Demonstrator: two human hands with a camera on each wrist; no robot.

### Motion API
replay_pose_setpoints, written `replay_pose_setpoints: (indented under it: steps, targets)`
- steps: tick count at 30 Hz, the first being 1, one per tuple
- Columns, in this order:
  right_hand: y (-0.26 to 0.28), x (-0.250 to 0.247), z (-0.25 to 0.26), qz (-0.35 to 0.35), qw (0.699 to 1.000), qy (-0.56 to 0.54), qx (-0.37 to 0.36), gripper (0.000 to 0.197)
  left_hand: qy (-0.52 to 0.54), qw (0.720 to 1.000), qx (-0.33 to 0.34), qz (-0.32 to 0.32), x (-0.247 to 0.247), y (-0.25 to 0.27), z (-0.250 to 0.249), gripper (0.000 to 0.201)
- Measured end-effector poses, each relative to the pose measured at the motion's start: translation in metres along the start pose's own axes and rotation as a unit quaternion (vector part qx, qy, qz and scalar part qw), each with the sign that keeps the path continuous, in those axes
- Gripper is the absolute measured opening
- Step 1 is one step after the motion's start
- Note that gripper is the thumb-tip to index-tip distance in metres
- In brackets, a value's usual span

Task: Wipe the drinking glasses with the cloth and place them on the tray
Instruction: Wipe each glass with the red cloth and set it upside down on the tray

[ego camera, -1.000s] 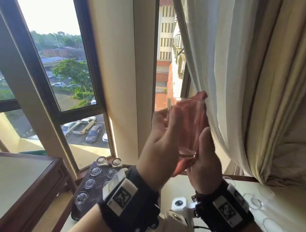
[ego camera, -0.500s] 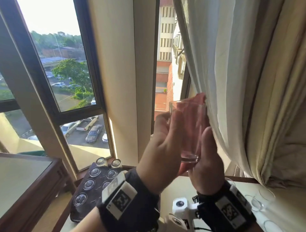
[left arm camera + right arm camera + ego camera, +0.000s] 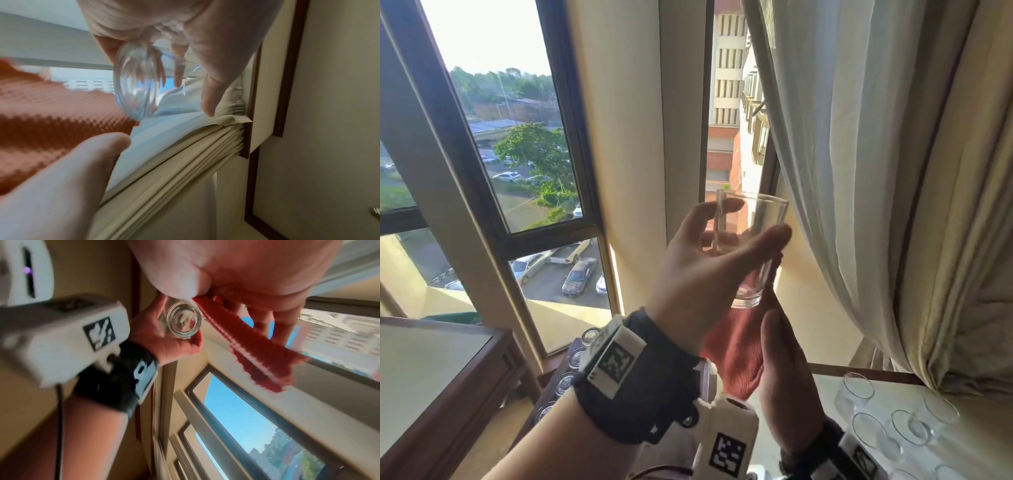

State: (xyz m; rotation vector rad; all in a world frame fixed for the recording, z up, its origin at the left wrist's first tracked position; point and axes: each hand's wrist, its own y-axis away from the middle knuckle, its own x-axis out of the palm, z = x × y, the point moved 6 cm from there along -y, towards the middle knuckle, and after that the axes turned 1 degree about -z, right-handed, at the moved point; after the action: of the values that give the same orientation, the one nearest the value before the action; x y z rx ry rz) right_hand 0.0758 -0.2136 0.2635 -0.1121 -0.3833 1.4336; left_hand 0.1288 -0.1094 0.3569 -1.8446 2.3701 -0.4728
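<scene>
At 8 o'clock, the tray (image 3: 558,394) carries upturned glasses. At centre, the left hand (image 3: 700,270) has its grip wrapped round a raised glass (image 3: 751,246), mouth up. Just below at 5 o'clock, the right hand (image 3: 787,387) clutches the red cloth (image 3: 736,356). More unwiped glasses (image 3: 907,428) stand on the worktop (image 3: 822,390) at 4 o'clock.
</scene>
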Motion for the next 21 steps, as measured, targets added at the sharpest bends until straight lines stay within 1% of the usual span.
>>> replay_pose_setpoints:
  steps: [2,4,6,8,9,10,11,12,13,14,15,16,17,18,19,20,21]
  targets:
    - [-0.008,0.0,-0.001,-0.011,0.995,-0.08,0.065,0.048,-0.023,0.999,0.024,0.015,0.0,0.001,0.003,0.072]
    - [-0.014,0.003,0.007,-0.011,0.97,-0.214,0.112,0.059,-0.02,0.999,0.033,0.027,-0.001,0.004,0.009,0.078]
    - [-0.018,0.0,0.019,-0.025,0.944,-0.31,0.111,0.065,-0.05,0.998,0.044,0.013,-0.009,0.006,0.015,0.081]
    - [-0.021,-0.009,0.027,-0.053,0.936,-0.338,0.084,0.067,-0.118,0.991,0.056,-0.004,-0.02,0.011,0.014,0.082]
    - [-0.022,-0.014,0.029,-0.062,0.939,-0.332,0.056,0.065,-0.141,0.989,0.052,-0.008,-0.026,0.013,0.015,0.083]
    - [-0.021,-0.018,0.031,-0.075,0.95,-0.3,0.028,0.062,-0.144,0.989,0.041,-0.005,-0.03,0.014,0.018,0.084]
    - [-0.02,-0.02,0.034,-0.094,0.964,-0.248,0.002,0.063,-0.131,0.991,0.029,0.004,-0.033,0.016,0.02,0.084]
    - [-0.018,-0.021,0.037,-0.111,0.979,-0.164,-0.04,0.072,-0.115,0.993,0.02,0.013,-0.034,0.017,0.022,0.082]
    - [-0.019,-0.021,0.043,-0.104,0.988,-0.058,-0.102,0.082,-0.103,0.994,0.018,0.019,-0.034,0.018,0.022,0.079]
    - [-0.018,-0.017,0.054,-0.087,0.979,0.058,-0.174,0.083,-0.1,0.995,0.021,0.02,-0.035,0.019,0.022,0.076]
    - [-0.019,-0.015,0.062,-0.067,0.956,0.147,-0.246,0.076,-0.1,0.994,0.026,0.02,-0.035,0.021,0.022,0.073]
    - [-0.019,-0.013,0.071,-0.047,0.932,0.203,-0.296,0.064,-0.101,0.994,0.033,0.021,-0.035,0.024,0.021,0.072]
    - [-0.02,-0.012,0.082,-0.027,0.919,0.219,-0.327,0.055,-0.104,0.994,0.037,0.022,-0.035,0.027,0.02,0.072]
    - [-0.021,-0.014,0.09,-0.01,0.923,0.196,-0.331,0.047,-0.109,0.993,0.042,0.022,-0.034,0.031,0.02,0.072]
    - [-0.023,-0.018,0.096,0.004,0.938,0.152,-0.312,0.046,-0.11,0.993,0.045,0.022,-0.032,0.036,0.019,0.072]
    - [-0.026,-0.022,0.098,0.013,0.962,0.083,-0.26,0.051,-0.107,0.993,0.048,0.018,-0.03,0.04,0.018,0.072]
    - [-0.028,-0.027,0.093,0.017,0.981,0.012,-0.193,0.058,-0.098,0.994,0.051,0.013,-0.028,0.043,0.017,0.073]
